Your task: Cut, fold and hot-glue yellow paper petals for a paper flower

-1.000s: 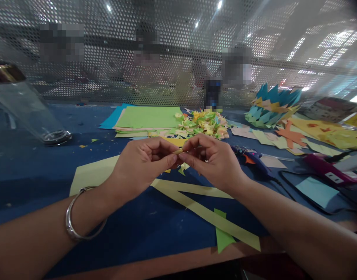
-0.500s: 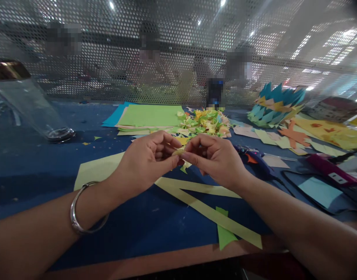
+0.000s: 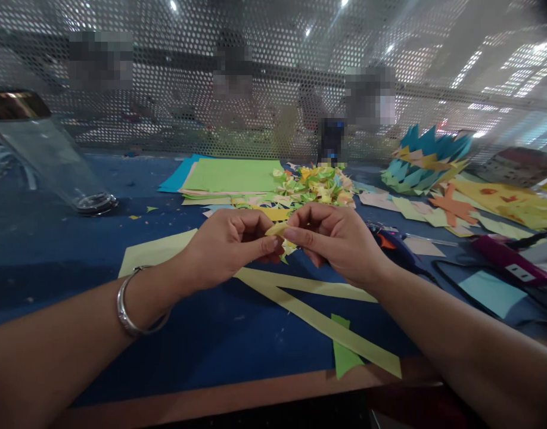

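Between my two hands is a small folded piece of yellow paper (image 3: pixel 278 229). My right hand (image 3: pixel 333 238) pinches it between thumb and fingers. My left hand (image 3: pixel 233 241) is closed at the paper's other end, its thumb pressed just below it. Below and beyond the hands lie long pale yellow paper strips (image 3: pixel 318 319), one crossing a green paper scrap (image 3: pixel 345 351). A pale yellow sheet (image 3: pixel 155 253) is partly hidden under my left forearm. Just behind the hands rises a heap of small folded paper pieces (image 3: pixel 320 187) in green, yellow and orange.
Stacked coloured sheets (image 3: pixel 238 174) lie at the back, with a glass bottle (image 3: pixel 63 158) at far left. On the right are a glue gun (image 3: pixel 401 250), a purple power strip (image 3: pixel 508 262), cords and a layered paper piece (image 3: pixel 428 161). A perforated screen (image 3: pixel 175 89) stands behind.
The yellow paper now shows more clearly between my fingers, and my left fingers have shifted slightly around it. Both hands stay in nearly the same place.
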Tool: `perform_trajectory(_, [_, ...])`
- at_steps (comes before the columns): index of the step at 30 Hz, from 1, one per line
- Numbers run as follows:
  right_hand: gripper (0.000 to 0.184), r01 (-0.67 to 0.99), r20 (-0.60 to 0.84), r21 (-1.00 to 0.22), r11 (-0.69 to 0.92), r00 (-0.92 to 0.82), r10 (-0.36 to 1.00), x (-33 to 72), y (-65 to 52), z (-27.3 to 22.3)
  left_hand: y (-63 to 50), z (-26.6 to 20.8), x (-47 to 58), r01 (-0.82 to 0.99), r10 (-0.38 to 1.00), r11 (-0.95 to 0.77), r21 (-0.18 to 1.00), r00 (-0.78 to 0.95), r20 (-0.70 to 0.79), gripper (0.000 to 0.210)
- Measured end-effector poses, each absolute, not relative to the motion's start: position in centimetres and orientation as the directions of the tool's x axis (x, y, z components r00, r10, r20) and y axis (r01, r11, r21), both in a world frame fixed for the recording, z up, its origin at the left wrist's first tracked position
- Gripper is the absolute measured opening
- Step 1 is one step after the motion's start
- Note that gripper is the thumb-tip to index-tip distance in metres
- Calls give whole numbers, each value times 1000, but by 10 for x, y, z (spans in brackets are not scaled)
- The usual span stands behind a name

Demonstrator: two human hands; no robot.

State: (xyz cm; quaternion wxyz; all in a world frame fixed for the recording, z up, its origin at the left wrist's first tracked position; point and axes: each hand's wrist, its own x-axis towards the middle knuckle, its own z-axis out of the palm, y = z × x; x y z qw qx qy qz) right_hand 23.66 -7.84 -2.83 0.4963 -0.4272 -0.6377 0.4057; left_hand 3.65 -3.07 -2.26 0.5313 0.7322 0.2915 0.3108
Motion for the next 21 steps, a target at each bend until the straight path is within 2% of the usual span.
perform_trajectory(4, [26, 75, 282, -952, 297, -161, 946, 238, -79, -27, -30, -19, 36, 110, 740, -288, 951, 656, 148, 18])
perform_trajectory(9, [24, 83, 272, -954, 289, -168, 947, 239, -79, -27, -27, -17, 36, 138, 694, -257, 956, 715, 83, 17])
perform_trajectory(21, [20, 71, 263, -958, 276, -158, 952, 238, -79, -26, -30, -20, 38, 84, 729, -144, 986, 682, 48, 26])
